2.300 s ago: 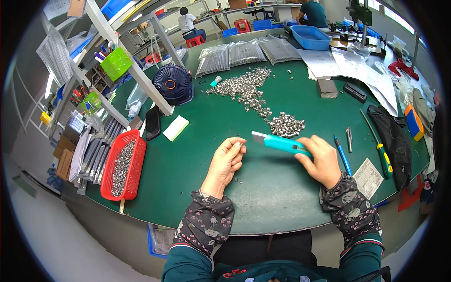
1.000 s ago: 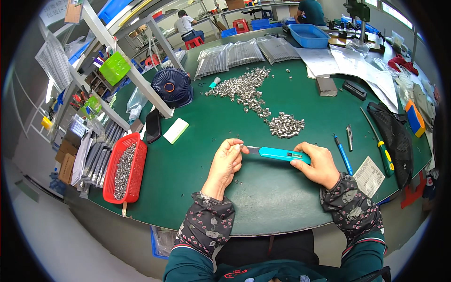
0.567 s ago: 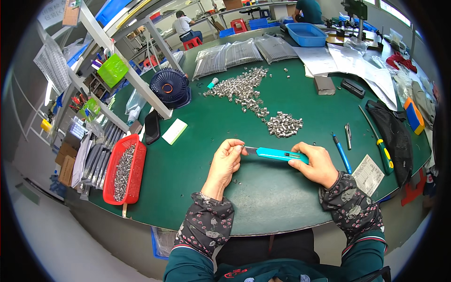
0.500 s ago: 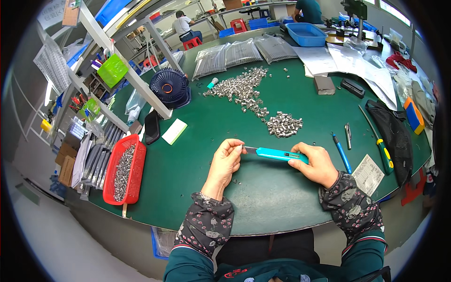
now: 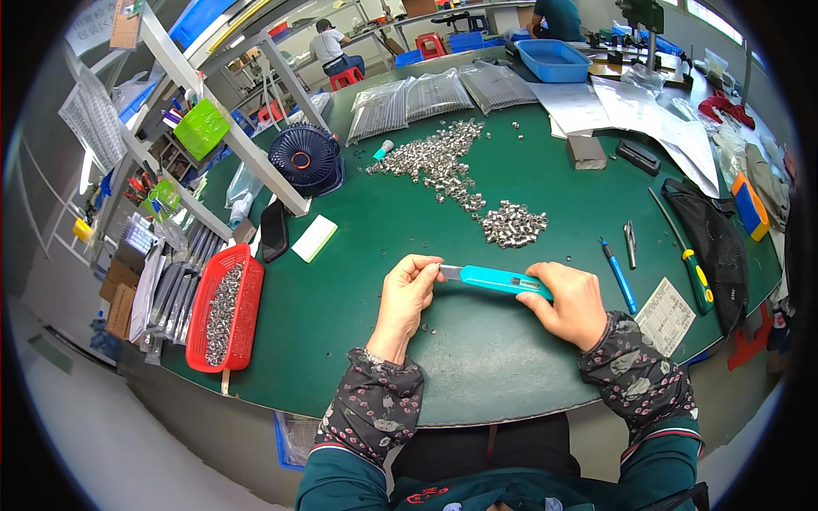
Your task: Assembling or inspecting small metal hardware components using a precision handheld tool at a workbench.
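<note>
- Head view, the only one: a busy workshop, with two people seated in the background along the upper edge of the frame, one in a white top [image 5: 329,44] and one in a dark top [image 5: 557,19]. A green worktable [image 5: 490,370] fills the middle.
- Upper centre: clear bags of thin rods [image 5: 436,95]. Below them, a loose spread of small metal rings [image 5: 436,162] runs down to a tighter heap [image 5: 513,224] near the centre.
- Left: a dark fan [image 5: 300,159], a black phone [image 5: 273,232] and a red basket [image 5: 247,319] of similar metal parts.
- Right: a blue pen [image 5: 619,277] and a tool with a yellow and green handle [image 5: 699,283].
- Centre, just below the heap: the left hand [image 5: 406,294] has thumb and forefinger pinched on a tiny metal piece [image 5: 440,267], mostly hidden by the fingertips. The right hand [image 5: 573,303] grips a teal utility knife [image 5: 496,279], its blade [image 5: 451,272] pointing left at that pinch. Whether the blade touches metal or skin cannot be told.
- Risk, as a judgement: both hands work in the air, unsupported. Too much push, or a slip off the smooth metal, could cut the bare left fingertips; a loose pinch could drop the piece.
</note>
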Demonstrator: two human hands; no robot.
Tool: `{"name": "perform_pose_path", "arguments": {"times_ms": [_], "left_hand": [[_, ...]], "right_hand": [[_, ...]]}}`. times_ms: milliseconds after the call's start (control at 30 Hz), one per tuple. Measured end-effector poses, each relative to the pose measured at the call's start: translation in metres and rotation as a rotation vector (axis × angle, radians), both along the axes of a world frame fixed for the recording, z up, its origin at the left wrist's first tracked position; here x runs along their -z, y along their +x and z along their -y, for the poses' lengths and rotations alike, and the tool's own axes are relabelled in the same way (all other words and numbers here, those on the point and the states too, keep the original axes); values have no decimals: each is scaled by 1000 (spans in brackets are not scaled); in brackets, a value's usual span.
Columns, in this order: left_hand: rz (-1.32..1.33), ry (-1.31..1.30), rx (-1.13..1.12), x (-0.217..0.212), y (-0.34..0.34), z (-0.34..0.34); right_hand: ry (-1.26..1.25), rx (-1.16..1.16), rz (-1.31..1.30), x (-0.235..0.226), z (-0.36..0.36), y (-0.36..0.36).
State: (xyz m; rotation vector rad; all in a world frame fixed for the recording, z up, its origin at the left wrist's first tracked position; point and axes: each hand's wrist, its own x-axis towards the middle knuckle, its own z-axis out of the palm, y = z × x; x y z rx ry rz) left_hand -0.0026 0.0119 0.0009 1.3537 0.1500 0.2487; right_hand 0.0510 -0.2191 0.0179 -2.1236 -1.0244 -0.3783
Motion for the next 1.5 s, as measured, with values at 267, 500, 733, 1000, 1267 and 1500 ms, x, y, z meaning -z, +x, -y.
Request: {"name": "perform_pose_path", "arguments": {"times_ms": [267,500,733,1000,1267,1500], "left_hand": [[-22,-124,-36,2,1,-2],[-27,-67,-18,0,1,1],[-67,25,-14,2,0,-3],[-61,-182,8,-2,0,0],[-57,-191,3,-3,-1,0],[-63,-105,36,-1,0,2]], "right_hand": [[56,6,26,1,1,0],[-7,-36,-170,1,3,3],[-5,-3,125,-3,1,-2],[72,2,-48,1,1,4],[-3,-48,-208,2,3,6],[-63,-45,-312,1,4,7]]}}
